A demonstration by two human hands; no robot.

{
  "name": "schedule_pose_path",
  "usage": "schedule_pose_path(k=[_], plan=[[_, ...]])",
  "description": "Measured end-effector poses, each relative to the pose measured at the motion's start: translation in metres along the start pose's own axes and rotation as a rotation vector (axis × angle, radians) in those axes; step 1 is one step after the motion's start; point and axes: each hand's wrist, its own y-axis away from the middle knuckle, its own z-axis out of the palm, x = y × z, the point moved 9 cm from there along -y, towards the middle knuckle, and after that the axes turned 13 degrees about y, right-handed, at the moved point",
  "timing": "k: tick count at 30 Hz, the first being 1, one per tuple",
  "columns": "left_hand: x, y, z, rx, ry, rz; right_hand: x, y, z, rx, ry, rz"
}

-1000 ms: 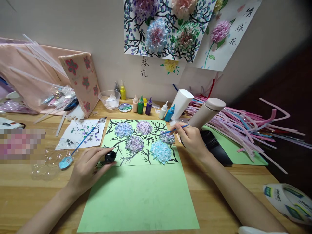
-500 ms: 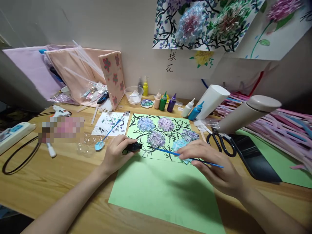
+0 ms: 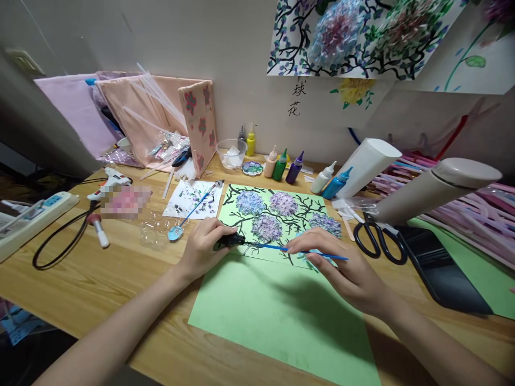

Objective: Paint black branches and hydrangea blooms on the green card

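My left hand (image 3: 203,246) is closed around a small black paint bottle (image 3: 230,240), tipped sideways with its mouth to the right. Between the fingers of my right hand (image 3: 341,265) is a thin blue paintbrush (image 3: 277,247), held almost level. Its dark tip is at the bottle's mouth; whether it is inside I cannot tell. Beneath both hands lies a green picture (image 3: 237,221) with black painted branches and several raised blue, purple and turquoise flower heads. My right hand partly hides the turquoise one. Another green sheet (image 3: 273,316) extends toward me.
Behind the picture stand several paint bottles, including a purple one (image 3: 295,168) and a blue one (image 3: 337,183). Black-handled scissors (image 3: 376,241), a phone (image 3: 438,268) and a tumbler (image 3: 438,187) are at right. At left are a paint-marked paper (image 3: 181,201), a glue gun (image 3: 112,182) and a power strip (image 3: 40,220).
The brush tip has come left, closing the gap to the black bottle's mouth. The whole view has shifted, so the desk things appear further right.
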Motion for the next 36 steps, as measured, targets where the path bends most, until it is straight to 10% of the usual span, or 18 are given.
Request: schedule_pose_path(k=[18, 26, 36], plan=[[0.006, -0.002, -0.002, -0.008, -0.009, 0.042, -0.002, -0.005, -0.010, -0.007, -0.014, -0.023], [0.005, -0.003, -0.003, -0.012, -0.024, 0.054, 0.051, -0.006, -0.121, 0.667, 0.197, 0.244], [0.006, -0.005, -0.006, 0.013, -0.023, 0.055, 0.124, -0.027, -0.069, 0.404, 0.350, 0.274]])
